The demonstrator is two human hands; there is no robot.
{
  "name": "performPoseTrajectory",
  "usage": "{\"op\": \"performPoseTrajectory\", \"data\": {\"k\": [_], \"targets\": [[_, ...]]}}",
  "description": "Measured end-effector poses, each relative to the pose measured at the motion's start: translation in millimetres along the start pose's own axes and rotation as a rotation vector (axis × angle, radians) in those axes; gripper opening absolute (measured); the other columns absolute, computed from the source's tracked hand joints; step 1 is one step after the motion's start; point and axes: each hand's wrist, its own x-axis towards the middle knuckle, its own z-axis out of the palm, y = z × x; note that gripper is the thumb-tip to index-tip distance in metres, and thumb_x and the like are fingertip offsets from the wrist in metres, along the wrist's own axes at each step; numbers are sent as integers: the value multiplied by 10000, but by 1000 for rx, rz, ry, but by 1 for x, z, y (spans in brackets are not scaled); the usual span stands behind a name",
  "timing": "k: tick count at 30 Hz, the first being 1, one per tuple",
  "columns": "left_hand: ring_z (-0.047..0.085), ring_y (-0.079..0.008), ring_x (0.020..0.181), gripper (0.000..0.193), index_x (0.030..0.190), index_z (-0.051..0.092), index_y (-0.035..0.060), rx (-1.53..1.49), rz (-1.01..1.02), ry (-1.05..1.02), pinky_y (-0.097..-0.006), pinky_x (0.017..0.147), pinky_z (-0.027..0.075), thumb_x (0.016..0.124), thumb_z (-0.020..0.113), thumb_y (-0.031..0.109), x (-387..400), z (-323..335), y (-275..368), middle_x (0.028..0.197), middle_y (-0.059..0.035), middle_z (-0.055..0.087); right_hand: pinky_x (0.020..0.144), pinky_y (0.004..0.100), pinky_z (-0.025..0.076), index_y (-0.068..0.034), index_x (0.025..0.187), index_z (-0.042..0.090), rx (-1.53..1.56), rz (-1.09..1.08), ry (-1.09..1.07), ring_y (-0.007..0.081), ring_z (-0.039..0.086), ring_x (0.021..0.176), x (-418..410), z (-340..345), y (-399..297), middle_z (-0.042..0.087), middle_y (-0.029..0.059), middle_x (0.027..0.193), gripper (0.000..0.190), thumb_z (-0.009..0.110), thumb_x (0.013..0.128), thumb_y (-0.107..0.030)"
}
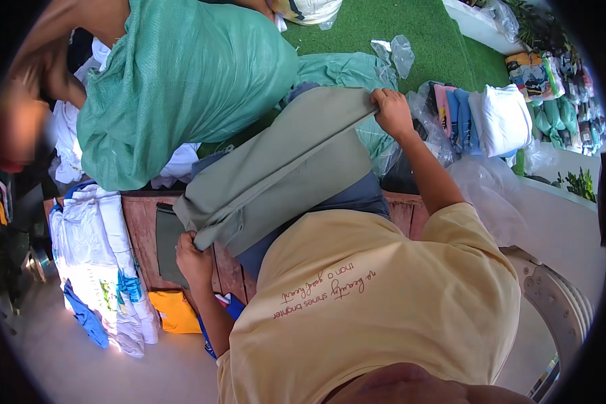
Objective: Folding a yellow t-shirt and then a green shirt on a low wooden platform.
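A grey-green cloth garment (pixel 283 156), perhaps trousers, is stretched folded across my lap, over dark blue trousers or shorts. My left hand (pixel 194 255) grips its near left end, low beside the wooden bench. At the far right corner, my right hand (pixel 393 112) pinches the edge with the arm extended. The cloth runs slantwise between both hands, with long creases along it. Another dark green folded cloth (pixel 170 247) lies on the red-brown wooden bench (pixel 140 237), just left of my left hand.
At upper left, a person (pixel 55 60) is beside a big green woven sack (pixel 192 86). White printed clothes (pixel 88 242) hang over the bench's left part, near a yellow folded garment (pixel 175 312). Folded clothes (pixel 505 121) and clear plastic bags (pixel 480 187) are at right. Green turf (pixel 343 38) lies ahead.
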Motion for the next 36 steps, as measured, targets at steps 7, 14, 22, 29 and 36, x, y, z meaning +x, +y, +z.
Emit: {"op": "performPoseTrajectory", "data": {"k": [7, 14, 22, 29, 36], "targets": [[540, -359, 732, 231, 826, 504, 31, -29, 6, -89, -416, 638, 428, 618, 597, -3, 0, -4, 8, 807, -161, 550, 719, 361, 396, -97, 772, 476, -7, 35, -87, 273, 553, 778, -2, 2, 9, 550, 77, 734, 183, 543, 627, -9], [565, -328, 739, 298, 907, 560, 21, -38, -22, -396, -371, 657, 454, 625, 648, 64, -17, 10, 0, 808, -158, 574, 692, 410, 437, -73, 834, 548, -59, 94, -548, 319, 550, 823, -31, 22, 16, 554, 118, 804, 193, 567, 652, -12], [519, -106, 838, 360, 993, 569, 18, -864, -592, -342, -243, 764, 413, 822, 552, 334, 22, -12, -49, 922, -35, 577, 741, 367, 443, -38, 933, 574, 220, 164, -314, 279, 566, 826, 18, 4, 8, 573, 142, 886, 178, 547, 775, -116], [549, -203, 775, 609, 1026, 566, -14, -812, -1068, -153, -330, 646, 446, 786, 480, 540, 67, 60, -101, 890, -94, 582, 788, 352, 414, -48, 1042, 546, 347, 74, -150, 265, 523, 891, 34, 44, -61, 518, 152, 979, 261, 516, 847, -219], [571, -243, 829, 590, 1042, 560, -24, -918, -1277, -178, -358, 687, 461, 779, 520, 504, 83, 67, -81, 938, -121, 595, 840, 341, 384, -39, 1073, 544, 334, 108, -146, 261, 504, 938, 35, 49, -68, 507, 156, 1026, 307, 504, 853, -250]]}}
